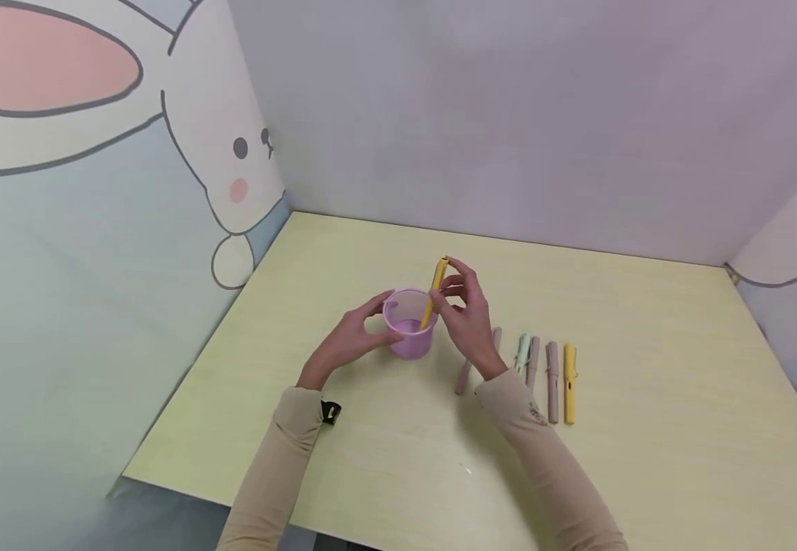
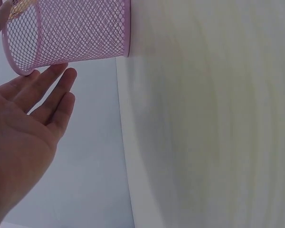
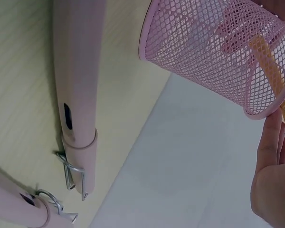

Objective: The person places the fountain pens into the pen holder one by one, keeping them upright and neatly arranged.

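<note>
A pink mesh pen holder (image 1: 411, 349) stands upright on the table. My left hand (image 1: 349, 338) holds it near the rim, with the thumb on the near side and the fingers on the far side. In the left wrist view, those fingers lie against the mesh of the pen holder (image 2: 85, 35). My right hand (image 1: 469, 325) pinches a yellow pen (image 1: 439, 274) by its upper part. The pen leans, its lower end inside the holder; the right wrist view shows this yellow pen (image 3: 267, 61) through the mesh.
Right of the holder lie a mauve pen (image 1: 463, 378), partly behind the right wrist, a mint pen (image 1: 522, 353), two more mauve pens (image 1: 553, 386) and another yellow pen (image 1: 570, 386). They rest on a pale wooden table (image 1: 681, 398), with a wall panel (image 1: 495, 130) behind.
</note>
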Available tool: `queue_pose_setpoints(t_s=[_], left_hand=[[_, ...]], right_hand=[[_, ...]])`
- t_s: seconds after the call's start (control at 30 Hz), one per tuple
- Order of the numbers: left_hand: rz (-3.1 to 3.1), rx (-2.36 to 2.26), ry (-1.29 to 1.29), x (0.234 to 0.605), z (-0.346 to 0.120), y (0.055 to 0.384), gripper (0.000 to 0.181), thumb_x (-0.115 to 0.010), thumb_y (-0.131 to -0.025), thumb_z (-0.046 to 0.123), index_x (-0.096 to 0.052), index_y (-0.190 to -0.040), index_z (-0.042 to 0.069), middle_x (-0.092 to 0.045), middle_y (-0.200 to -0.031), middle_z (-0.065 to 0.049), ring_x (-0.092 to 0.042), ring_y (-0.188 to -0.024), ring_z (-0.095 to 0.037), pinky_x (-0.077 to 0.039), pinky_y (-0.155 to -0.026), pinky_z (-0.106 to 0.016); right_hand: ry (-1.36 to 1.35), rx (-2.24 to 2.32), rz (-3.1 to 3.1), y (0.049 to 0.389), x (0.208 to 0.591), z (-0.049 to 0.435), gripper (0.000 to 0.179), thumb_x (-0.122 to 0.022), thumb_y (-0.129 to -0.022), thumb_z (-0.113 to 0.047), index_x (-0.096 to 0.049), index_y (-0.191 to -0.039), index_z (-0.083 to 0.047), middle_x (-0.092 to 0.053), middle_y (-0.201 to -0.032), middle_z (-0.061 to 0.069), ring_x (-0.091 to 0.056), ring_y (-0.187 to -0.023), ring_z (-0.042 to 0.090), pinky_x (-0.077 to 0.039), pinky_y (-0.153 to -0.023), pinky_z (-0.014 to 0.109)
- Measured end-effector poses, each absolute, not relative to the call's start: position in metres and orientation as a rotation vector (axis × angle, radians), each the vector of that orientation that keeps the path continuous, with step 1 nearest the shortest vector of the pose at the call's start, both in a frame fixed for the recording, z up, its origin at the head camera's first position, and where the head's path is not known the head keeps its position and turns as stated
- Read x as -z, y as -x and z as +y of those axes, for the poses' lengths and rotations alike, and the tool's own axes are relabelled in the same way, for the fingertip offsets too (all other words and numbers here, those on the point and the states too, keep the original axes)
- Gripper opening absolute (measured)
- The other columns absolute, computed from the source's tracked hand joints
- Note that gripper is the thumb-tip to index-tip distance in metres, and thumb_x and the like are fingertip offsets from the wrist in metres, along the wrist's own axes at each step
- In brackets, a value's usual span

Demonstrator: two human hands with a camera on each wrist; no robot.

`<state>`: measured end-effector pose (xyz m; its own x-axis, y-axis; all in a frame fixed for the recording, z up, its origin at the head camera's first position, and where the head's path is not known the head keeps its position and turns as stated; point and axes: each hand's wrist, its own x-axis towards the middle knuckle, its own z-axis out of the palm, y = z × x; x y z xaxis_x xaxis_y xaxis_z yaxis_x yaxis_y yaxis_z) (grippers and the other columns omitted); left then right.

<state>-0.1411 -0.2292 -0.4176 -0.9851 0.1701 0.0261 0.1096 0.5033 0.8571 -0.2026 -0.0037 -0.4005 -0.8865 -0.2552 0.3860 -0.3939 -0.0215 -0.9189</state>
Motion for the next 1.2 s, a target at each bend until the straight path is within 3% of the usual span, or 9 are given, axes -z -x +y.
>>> queue_pose_setpoints(t_s=[0.13,0.47,0.9,1.2], left_hand=[[2.668,-1.515,-0.257,0.419,-0.230,0.142,0.087,-0.078,-0.091,0.046,-0.035,-0.163,0.021,-0.051,-0.154,-0.009,-0.045,-0.141,-0.033,-0.037,-0.109,-0.066],[2.681,-1.512,-0.282,0.419,-0.230,0.143,0.083,-0.077,-0.092,0.043,-0.037,-0.161,0.019,-0.056,-0.148,-0.009,-0.046,-0.139,-0.033,-0.036,-0.109,-0.066],[2.697,-1.506,-0.308,0.420,-0.232,0.144,0.083,-0.077,-0.092,0.043,-0.037,-0.161,0.019,-0.057,-0.147,-0.012,-0.047,-0.138,-0.033,-0.035,-0.109,-0.067],[2.706,-1.496,-0.286,0.421,-0.232,0.145,0.083,-0.078,-0.092,0.043,-0.039,-0.161,0.019,-0.058,-0.147,-0.011,-0.047,-0.139,-0.035,-0.036,-0.108,-0.068]], right_hand=[[-0.716,-1.991,-2.169,0.202,0.400,-0.005,0.059,-0.066,-0.098,0.005,-0.044,-0.152,0.000,-0.057,-0.112,0.028,-0.058,-0.101,0.028,-0.049,-0.072,0.019],[-0.786,-1.971,-2.108,0.199,0.402,0.005,0.057,-0.069,-0.099,-0.003,-0.049,-0.152,-0.011,-0.060,-0.111,0.018,-0.063,-0.101,0.026,-0.054,-0.073,0.022],[-0.703,-1.985,-2.120,0.203,0.393,0.061,0.063,-0.065,-0.098,0.006,-0.040,-0.155,-0.003,-0.056,-0.118,0.029,-0.062,-0.100,0.016,-0.059,-0.076,0.028],[-0.579,-1.937,-2.150,0.206,0.392,0.112,0.057,-0.064,-0.100,0.001,-0.043,-0.153,-0.002,-0.056,-0.116,0.023,-0.062,-0.100,0.015,-0.058,-0.077,0.023]])
